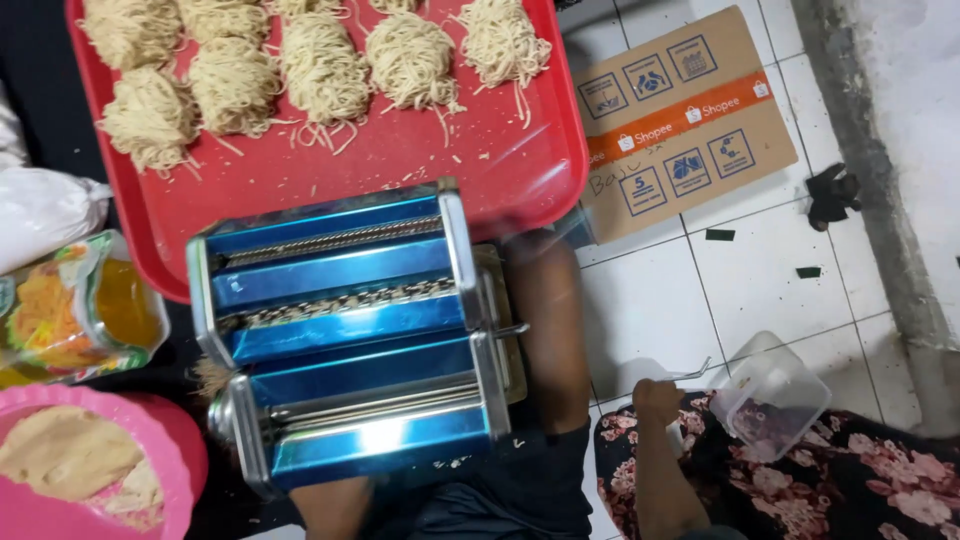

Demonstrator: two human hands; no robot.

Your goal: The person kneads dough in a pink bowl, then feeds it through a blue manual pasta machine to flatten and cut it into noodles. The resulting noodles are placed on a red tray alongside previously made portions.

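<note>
A blue metal noodle machine (350, 340) stands in front of me, with strands showing in its rollers. My right arm runs up the machine's right side, and my right hand (538, 262) is blurred near the small metal crank shaft (512, 328). Its grip is not visible. Bare skin of my left hand or forearm (328, 512) shows below the machine's front edge, mostly hidden. Behind the machine, a red tray (500, 160) holds several nests of cut noodles (322, 68).
A pink bowl (185, 450) of dough sits at lower left, beside a clear bag (80, 310) with orange contents. At right, another person's hand (655, 400) over floral cloth holds a thin metal piece near a clear plastic tub (775, 395). A cardboard box (680, 120) lies on white tiles.
</note>
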